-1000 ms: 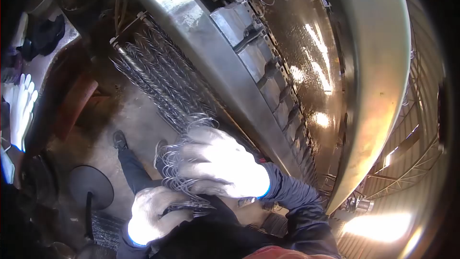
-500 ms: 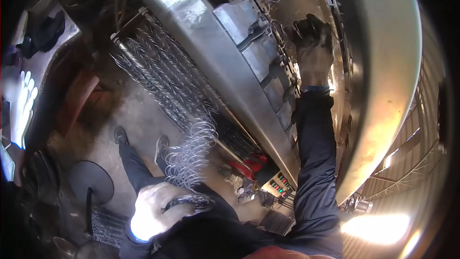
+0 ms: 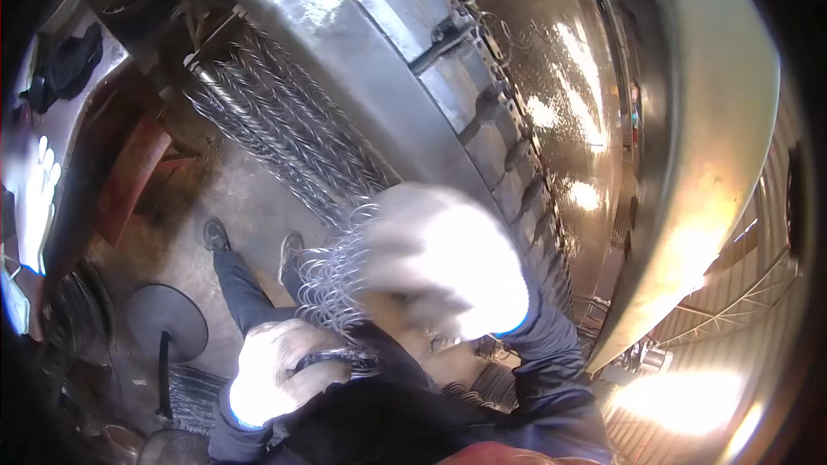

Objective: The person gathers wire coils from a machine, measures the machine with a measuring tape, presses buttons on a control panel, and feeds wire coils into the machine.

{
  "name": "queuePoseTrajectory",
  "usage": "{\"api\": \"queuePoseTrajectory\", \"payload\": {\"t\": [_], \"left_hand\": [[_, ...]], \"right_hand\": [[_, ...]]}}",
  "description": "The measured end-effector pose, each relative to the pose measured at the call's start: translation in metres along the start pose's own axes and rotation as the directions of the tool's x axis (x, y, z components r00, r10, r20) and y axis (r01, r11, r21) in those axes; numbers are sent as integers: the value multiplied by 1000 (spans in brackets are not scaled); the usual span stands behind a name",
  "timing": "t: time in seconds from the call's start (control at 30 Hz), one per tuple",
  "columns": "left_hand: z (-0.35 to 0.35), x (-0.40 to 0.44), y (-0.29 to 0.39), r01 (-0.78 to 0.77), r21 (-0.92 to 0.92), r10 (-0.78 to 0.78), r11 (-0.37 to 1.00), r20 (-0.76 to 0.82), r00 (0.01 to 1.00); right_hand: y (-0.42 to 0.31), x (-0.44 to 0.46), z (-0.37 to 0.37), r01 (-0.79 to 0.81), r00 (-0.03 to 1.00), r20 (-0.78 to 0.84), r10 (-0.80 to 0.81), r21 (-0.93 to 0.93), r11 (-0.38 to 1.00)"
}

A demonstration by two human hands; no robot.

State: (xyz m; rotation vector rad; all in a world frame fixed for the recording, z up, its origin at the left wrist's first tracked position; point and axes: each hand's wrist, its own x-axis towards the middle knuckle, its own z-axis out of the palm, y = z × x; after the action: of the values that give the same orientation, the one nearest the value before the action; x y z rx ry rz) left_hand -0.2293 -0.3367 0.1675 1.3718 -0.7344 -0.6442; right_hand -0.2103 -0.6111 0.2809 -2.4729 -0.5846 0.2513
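White knitted gloves cover both hands. My left hand (image 3: 280, 372), low in the view, is closed round the lower end of a bundle of wire coils (image 3: 332, 280). The loose loops of this bundle rise up and to the right of it. My right hand (image 3: 444, 263) is blurred by motion and overexposed at the right side of the coils; its fingers cannot be made out. Beyond it runs the machine's smooth metal rail (image 3: 370, 77), with a row of metal blocks (image 3: 452, 86) along its far side.
Many long wire coils hang on a rack (image 3: 284, 112) beside the rail. A curved metal guard (image 3: 715, 120) arches on the right. At the left are a round stool (image 3: 168, 321), a red metal part (image 3: 133, 181) and spare white gloves (image 3: 36, 198).
My right hand reached over the machine half a second ago and is now back beside the coils. My left hand has kept its hold low on the bundle.
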Motion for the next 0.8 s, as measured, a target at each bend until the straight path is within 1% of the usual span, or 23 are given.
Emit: {"api": "queuePoseTrajectory", "payload": {"t": [0.03, 0.1, 0.13, 0.17, 0.23, 0.3, 0.33, 0.37, 0.4, 0.43, 0.47, 0.5, 0.53, 0.6, 0.63, 0.67, 0.7, 0.73, 0.77, 0.8], "left_hand": [[1, 1, 5, 0, 1, 0, 1000, 14, 1000], [4, 4, 16, 69, -92, -73, 993, -40, 997], [4, 4, 18, 67, -88, -70, 994, -31, 997], [5, 4, 19, 39, -60, -41, 997, -28, 999], [7, 4, 20, 11, -28, -12, 1000, -22, 1000], [12, 7, 19, -95, -25, 94, 995, -12, 995], [13, 6, 17, -95, -25, 95, 995, -10, 995], [13, 5, 15, -219, 38, 218, 975, 14, 976], [13, 4, 13, -339, 98, 336, 936, 43, 941], [14, 4, 12, -339, 98, 336, 936, 41, 941], [14, 4, 11, -341, 96, 339, 935, 43, 940], [15, 5, 10, -343, 93, 340, 935, 45, 939], [17, 5, 9, -341, 91, 338, 936, 44, 940], [22, 4, 6, -232, 45, 232, 972, 24, 973], [24, 2, 5, -231, 39, 230, 972, 24, 973], [24, -1, 3, -244, 102, 242, 964, 29, 970], [26, -4, 0, -252, 169, 252, 953, 22, 967], [28, -6, -3, -245, 167, 247, 955, 9, 969], [29, -8, -6, -232, 150, 235, 961, -2, 972], [31, -9, -10, -219, 136, 224, 966, -17, 975]], "right_hand": [[-12, 9, 19, 46, 996, 79, -48, 24, 999], [-10, -11, 54, 23, 996, 85, -31, 89, 996], [-13, -18, 54, 4, 999, 48, -7, 75, 997], [-15, -21, 51, 5, 999, 44, -8, 75, 997], [-19, -27, 47, -81, 996, 51, 72, 217, 973], [-18, -35, 39, -60, 998, 33, 54, 234, 971], [-19, -34, 27, -38, 999, -7, 40, 196, 980], [-18, -32, 13, -16, 999, -45, 24, 158, 987], [-13, -29, -8, 25, 997, -69, -20, 72, 997], [-9, -25, -26, 136, 980, -140, -139, -30, 990], [13, -48, -31, 69, 967, -215, -138, -302, 951], [36, -72, -36, -52, 947, -289, -136, -559, 827], [58, -96, -41, -192, 923, -362, -134, -732, 654], [127, -92, -57, -433, 851, -524, -45, -747, 505], [161, -90, -65, -542, 802, -597, -1, -729, 418], [170, -83, -77, -525, 765, -638, 88, -539, 659], [179, -75, -89, -455, 719, -673, 176, -264, 850], [186, -67, -100, -353, 665, -700, 261, 14, 935], [188, -69, -98, -281, 624, -710, 327, 186, 941], [189, -70, -96, -190, 580, -716, 390, 347, 919]]}}
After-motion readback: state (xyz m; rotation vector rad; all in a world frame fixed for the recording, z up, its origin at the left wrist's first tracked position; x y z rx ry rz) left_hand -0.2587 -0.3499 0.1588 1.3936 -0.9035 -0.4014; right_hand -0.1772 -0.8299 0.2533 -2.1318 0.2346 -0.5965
